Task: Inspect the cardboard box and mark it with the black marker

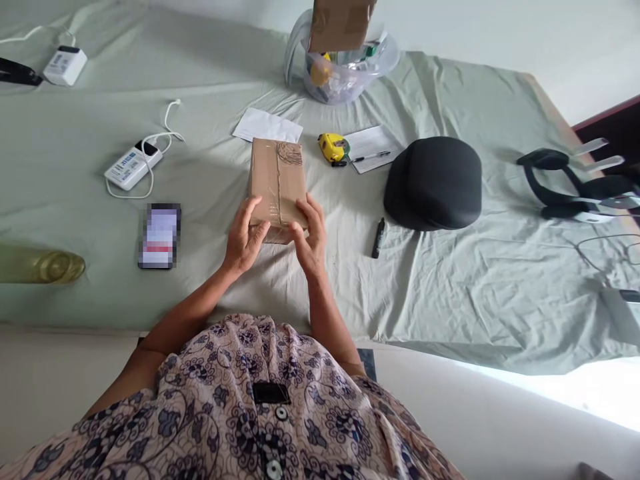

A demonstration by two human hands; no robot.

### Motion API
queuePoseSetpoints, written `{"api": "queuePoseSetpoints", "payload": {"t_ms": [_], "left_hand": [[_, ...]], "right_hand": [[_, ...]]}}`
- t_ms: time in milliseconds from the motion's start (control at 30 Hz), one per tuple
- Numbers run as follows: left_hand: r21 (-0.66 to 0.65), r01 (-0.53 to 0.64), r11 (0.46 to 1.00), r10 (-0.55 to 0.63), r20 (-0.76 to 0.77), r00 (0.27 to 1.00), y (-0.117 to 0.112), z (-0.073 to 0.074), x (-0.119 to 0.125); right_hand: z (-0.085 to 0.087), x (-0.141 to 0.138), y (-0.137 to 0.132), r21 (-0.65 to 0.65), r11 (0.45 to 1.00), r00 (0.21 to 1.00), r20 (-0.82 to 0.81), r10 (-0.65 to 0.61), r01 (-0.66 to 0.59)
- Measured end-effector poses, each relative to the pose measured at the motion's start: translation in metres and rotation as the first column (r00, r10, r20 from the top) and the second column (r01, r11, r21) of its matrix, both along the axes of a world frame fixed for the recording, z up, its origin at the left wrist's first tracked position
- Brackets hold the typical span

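A taped brown cardboard box (278, 175) sits on the cloth-covered table in front of me, with a dark scribble at its far right corner and a seam down its top. My left hand (245, 239) grips its near left corner, thumb at the front edge and fingers along the side. On the near right corner, my right hand (311, 235) holds it the same way. Just beyond the box lies a white paper (267, 125). A yellow tape measure (332, 147) rests to its right, beside a sheet of paper (383, 141) with a pen on it.
A black case (435, 183) and a black marker (379, 238) lie to the right, a headset (575, 183) farther right. At the back stands a clear basket (330, 90) of items. Leftward are a phone (160, 237), a white power bank with cable (133, 167) and a yellowish bottle (45, 265).
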State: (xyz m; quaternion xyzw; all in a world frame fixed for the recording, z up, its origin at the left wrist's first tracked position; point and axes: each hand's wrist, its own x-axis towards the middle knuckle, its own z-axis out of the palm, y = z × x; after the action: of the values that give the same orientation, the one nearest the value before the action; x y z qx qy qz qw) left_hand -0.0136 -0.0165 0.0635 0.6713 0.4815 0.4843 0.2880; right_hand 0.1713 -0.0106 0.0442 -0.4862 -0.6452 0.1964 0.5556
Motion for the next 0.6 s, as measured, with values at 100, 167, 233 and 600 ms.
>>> {"api": "queuePoseSetpoints", "payload": {"t_ms": [100, 167, 233, 600], "left_hand": [[0.007, -0.004, 1.000, 0.004, -0.009, 1.000, -0.001, 0.001, 0.001], [0.002, 0.011, 1.000, -0.011, 0.007, 1.000, 0.000, 0.001, -0.001], [-0.011, 0.046, 0.999, -0.046, 0.019, 0.999, 0.003, 0.000, -0.005], [0.176, -0.159, 0.972, 0.198, -0.237, 0.951, 0.003, 0.006, -0.008]], "right_hand": [[-0.007, 0.013, 0.001, -0.005, 0.993, 0.991, -0.061, 0.121, -0.121], [-0.008, 0.020, 0.000, 0.002, 0.984, 0.981, -0.075, 0.178, -0.178], [-0.007, 0.023, -0.002, 0.022, 0.979, 0.978, -0.057, 0.202, -0.201], [0.005, -0.025, -0.037, 0.071, 0.997, 0.989, 0.141, -0.044, 0.034]]}}
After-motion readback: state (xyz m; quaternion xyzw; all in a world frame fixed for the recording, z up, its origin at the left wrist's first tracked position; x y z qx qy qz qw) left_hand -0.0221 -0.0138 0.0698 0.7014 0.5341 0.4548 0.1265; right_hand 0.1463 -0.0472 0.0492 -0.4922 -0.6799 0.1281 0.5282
